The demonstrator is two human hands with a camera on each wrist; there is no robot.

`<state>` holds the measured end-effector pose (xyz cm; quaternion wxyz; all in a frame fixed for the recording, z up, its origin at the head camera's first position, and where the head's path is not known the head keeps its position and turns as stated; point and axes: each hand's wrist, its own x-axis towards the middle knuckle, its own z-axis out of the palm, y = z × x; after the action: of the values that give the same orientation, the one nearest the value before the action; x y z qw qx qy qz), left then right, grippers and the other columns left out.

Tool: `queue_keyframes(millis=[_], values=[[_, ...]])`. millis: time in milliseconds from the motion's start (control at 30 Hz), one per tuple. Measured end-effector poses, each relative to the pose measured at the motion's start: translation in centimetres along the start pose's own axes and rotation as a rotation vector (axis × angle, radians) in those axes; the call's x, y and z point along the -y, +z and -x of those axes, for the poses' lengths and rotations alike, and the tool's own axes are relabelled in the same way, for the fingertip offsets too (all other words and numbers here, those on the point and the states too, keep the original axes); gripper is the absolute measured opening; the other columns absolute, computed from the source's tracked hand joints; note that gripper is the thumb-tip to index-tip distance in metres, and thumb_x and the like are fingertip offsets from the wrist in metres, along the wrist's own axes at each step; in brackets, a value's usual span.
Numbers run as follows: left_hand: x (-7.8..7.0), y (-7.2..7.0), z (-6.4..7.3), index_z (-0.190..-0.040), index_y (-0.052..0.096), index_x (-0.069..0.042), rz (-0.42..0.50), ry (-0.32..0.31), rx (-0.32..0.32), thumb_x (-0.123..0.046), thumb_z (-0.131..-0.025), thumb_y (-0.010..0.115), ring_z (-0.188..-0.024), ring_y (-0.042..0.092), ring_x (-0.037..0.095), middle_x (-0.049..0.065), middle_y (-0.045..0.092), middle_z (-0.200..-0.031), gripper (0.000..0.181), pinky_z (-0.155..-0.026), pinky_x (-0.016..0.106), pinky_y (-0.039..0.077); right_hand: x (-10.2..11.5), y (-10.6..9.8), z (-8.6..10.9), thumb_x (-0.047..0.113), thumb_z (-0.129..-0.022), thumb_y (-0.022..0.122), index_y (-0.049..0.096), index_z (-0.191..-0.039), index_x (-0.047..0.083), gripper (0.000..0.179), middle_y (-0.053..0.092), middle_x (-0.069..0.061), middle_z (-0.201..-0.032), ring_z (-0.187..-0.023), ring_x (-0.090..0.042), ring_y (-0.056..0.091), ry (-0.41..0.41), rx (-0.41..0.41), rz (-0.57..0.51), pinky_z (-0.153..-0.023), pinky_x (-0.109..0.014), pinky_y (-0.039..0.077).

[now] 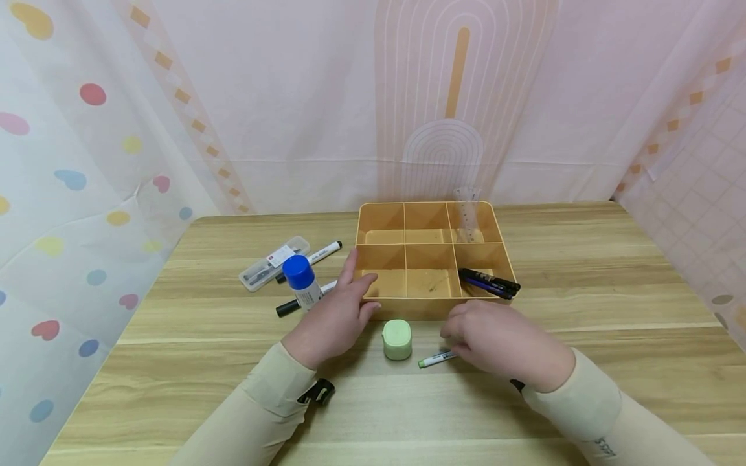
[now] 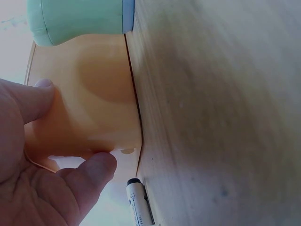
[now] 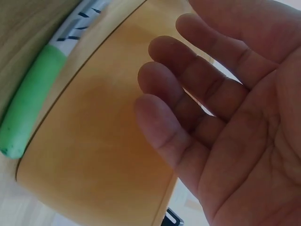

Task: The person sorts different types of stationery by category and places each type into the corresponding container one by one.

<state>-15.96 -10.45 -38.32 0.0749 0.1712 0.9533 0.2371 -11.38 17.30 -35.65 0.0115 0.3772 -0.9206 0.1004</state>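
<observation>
Hovering over a white marker with green ends (image 1: 436,360), the right hand (image 1: 495,340) has its fingers loosely bent and grips nothing; the right-wrist view shows them apart from the marker, which lies on the wood-grain table (image 1: 594,310) just in front of an orange six-compartment organizer (image 1: 419,309). Left of the marker stands a pale green, round-cornered object (image 1: 397,341). The left hand (image 1: 333,320) spreads its fingers around the organizer's near left corner, fingertips at its walls, without a closed grip.

Beside that hand stands a blue-capped glue stick (image 1: 300,274), with a black-capped marker (image 1: 288,308) lying partly behind it. Dark pens (image 1: 488,283) rest in the front right compartment, their ends at its near right corner. Farther back, another black-capped marker (image 1: 325,253) lies beside a clear plastic case (image 1: 262,270). A transparent ruler (image 1: 468,223) stands upright in the rear right compartment, before a patterned pink curtain (image 1: 291,97).
</observation>
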Motion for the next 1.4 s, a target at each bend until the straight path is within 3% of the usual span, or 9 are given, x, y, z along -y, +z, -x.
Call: queue_keyframes(millis=[200, 533, 1133, 1400], values=[[-0.05, 0.0, 0.01, -0.161, 0.044, -0.014, 0.0, -0.003, 0.003, -0.038, -0.11, 0.056, -0.136, 0.062, 0.035, 0.004, -0.015, -0.178, 0.058, -0.102, 0.044, 0.06, -0.01, 0.34, -0.16, 0.007, -0.082, 0.085, 0.071, -0.079, 0.023, 0.022, 0.063, 0.013, -0.08, -0.077, -0.007, 0.058, 0.024, 0.03, -0.006, -0.069, -0.029, 0.053], [-0.12, 0.0, 0.0, -0.161, 0.044, -0.014, -0.003, -0.004, 0.004, -0.037, -0.11, 0.056, -0.133, 0.064, 0.036, 0.005, -0.013, -0.179, 0.057, -0.099, 0.042, 0.061, 0.01, 0.62, -0.04, 0.004, -0.08, 0.085, 0.067, -0.074, 0.024, 0.027, 0.059, 0.013, -0.077, -0.074, -0.005, 0.054, 0.019, 0.011, -0.002, -0.066, -0.026, 0.052], [-0.12, -0.08, 0.08, -0.161, 0.045, -0.013, -0.007, 0.009, -0.004, -0.037, -0.11, 0.056, -0.129, 0.067, 0.035, 0.007, -0.013, -0.178, 0.057, -0.094, 0.041, 0.062, 0.06, 0.84, -0.22, 0.008, -0.083, 0.086, 0.08, -0.085, 0.02, 0.014, 0.068, 0.011, -0.083, -0.078, -0.007, 0.061, 0.059, 0.065, -0.038, -0.071, -0.029, 0.057], [-0.13, -0.03, 0.06, -0.161, 0.044, -0.013, -0.007, 0.005, -0.003, -0.037, -0.11, 0.056, -0.131, 0.066, 0.035, 0.006, -0.013, -0.178, 0.057, -0.096, 0.041, 0.062, 0.14, 1.07, -0.17, 0.007, -0.082, 0.085, 0.076, -0.079, 0.022, 0.018, 0.064, 0.013, -0.079, -0.074, -0.005, 0.056, 0.061, 0.063, -0.03, -0.065, -0.025, 0.052]])
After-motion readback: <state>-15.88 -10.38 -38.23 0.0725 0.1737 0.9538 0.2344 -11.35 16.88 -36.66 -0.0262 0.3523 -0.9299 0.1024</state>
